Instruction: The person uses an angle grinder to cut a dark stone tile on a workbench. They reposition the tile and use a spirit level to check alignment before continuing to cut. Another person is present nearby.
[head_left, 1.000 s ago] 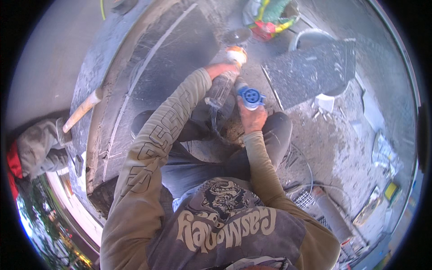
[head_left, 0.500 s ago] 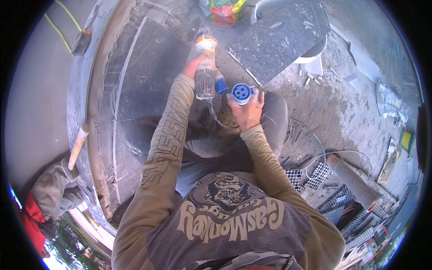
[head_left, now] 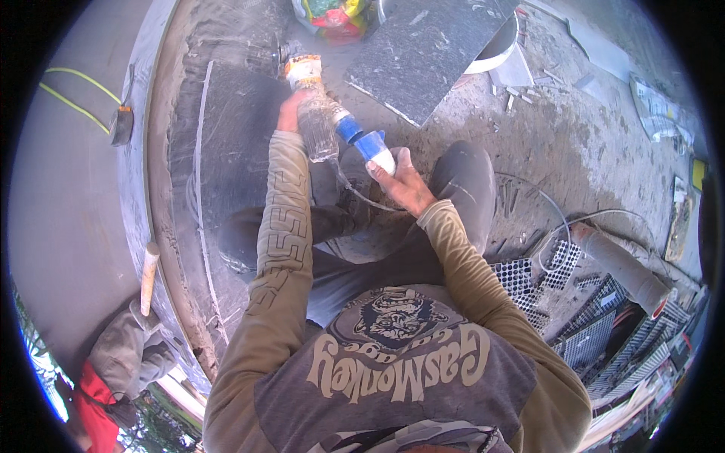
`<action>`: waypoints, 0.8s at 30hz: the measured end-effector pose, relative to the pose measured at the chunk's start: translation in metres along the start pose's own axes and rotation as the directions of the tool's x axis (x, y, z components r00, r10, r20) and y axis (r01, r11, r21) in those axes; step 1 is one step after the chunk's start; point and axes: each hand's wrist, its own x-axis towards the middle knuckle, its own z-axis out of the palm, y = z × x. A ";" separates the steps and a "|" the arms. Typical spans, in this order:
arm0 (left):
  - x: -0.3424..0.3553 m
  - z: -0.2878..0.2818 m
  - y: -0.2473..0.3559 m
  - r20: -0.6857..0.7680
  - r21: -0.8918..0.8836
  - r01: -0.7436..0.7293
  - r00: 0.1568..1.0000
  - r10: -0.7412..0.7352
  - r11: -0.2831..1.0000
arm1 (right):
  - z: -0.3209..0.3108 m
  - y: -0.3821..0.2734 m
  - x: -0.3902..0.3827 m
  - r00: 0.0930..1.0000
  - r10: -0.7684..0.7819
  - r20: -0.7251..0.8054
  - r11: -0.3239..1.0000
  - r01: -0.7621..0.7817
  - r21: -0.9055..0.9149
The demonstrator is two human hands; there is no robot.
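My left hand (head_left: 291, 112) is closed around the dusty body of an angle grinder (head_left: 304, 72), orange and white near its head, with a clear, ribbed-looking rear part. Beside that body, a blue-ended power plug (head_left: 347, 127) sticks out toward my right hand. My right hand (head_left: 408, 181) grips a blue and white power socket (head_left: 375, 149) from behind, tilted toward the plug. Plug and socket face each other at very close range; I cannot tell whether their pins are engaged. A cord (head_left: 349, 183) curves away from the grinder's rear end past my lap.
A large dark slab (head_left: 430, 57) lies ahead, beside a colourful bag (head_left: 337, 16). Offcuts litter the right floor, near a grey tube (head_left: 623, 268) and perforated panels (head_left: 521, 279). At left, a tape measure (head_left: 121, 124) and a wooden handle (head_left: 149, 279) lie along the ledge.
My right hand has turned the socket from facing upward to facing the plug and brought it up close. The grinder stays in my left hand, slightly further left in view.
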 end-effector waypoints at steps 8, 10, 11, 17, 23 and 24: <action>0.002 0.004 -0.011 -0.010 0.000 -0.068 0.998 0.068 0.998 | 0.002 0.006 -0.002 0.999 -0.037 -0.012 0.988 0.034 -0.150; 0.001 0.006 -0.011 -0.017 -0.003 -0.046 0.999 0.046 0.999 | 0.002 0.000 -0.002 1.000 0.011 -0.014 0.996 -0.012 -0.084; 0.000 0.008 -0.011 -0.002 -0.028 -0.034 0.999 0.034 0.999 | 0.000 -0.002 -0.002 0.997 0.073 -0.007 0.995 -0.074 -0.069; -0.004 0.018 -0.016 -0.023 -0.067 -0.028 0.999 0.027 0.997 | -0.015 -0.010 0.003 0.957 0.225 0.181 0.965 -0.245 0.095; 0.000 0.015 -0.017 -0.068 -0.035 -0.072 0.995 0.069 0.997 | -0.017 -0.013 0.005 0.957 0.151 0.246 0.974 -0.187 0.128; 0.000 0.015 -0.018 -0.084 -0.013 -0.081 0.993 0.080 0.997 | -0.017 -0.013 0.005 0.953 0.173 0.249 0.968 -0.211 0.135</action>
